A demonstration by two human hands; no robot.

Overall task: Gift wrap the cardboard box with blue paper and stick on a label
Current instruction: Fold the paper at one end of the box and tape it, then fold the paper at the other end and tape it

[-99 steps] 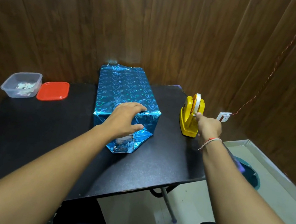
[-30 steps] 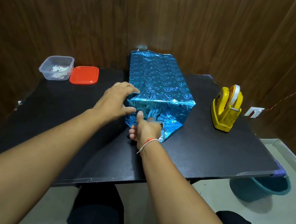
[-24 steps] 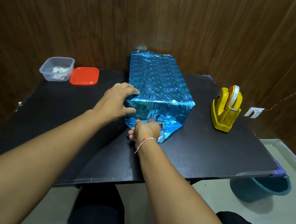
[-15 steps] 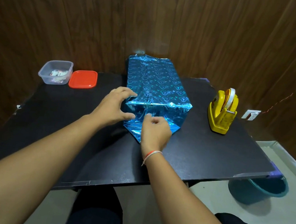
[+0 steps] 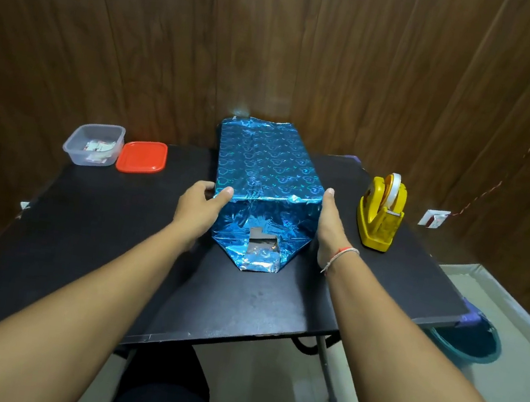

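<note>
Box: the cardboard box (image 5: 268, 167) sits in the middle of the frame on the black table (image 5: 95, 244), with its far end by the wooden wall.
Done so far: the blue paper (image 5: 267, 222) covers the top and the near end of the box.
Near end: the folds meet in a pointy flap (image 5: 258, 261) that lies flat on the table. A small gap (image 5: 260, 240) in the folds is not blue.
Left to do: I think the flap must go up and get taped. I cannot see the far end. No label shows on the box yet.
Left hand: the left hand (image 5: 199, 206) holds the near left corner, thumb on top, fingers round the side.
Right hand: the right hand (image 5: 330, 224) lies flat with straight fingers against the right side.
Hands together: they are apart, with the box squeezed between them.
Tape: the yellow tape holder (image 5: 380, 214) stands just right of the right hand.
Tub: a clear tub (image 5: 95, 144) with small papers and its red lid (image 5: 142, 157) are at the left.
</note>
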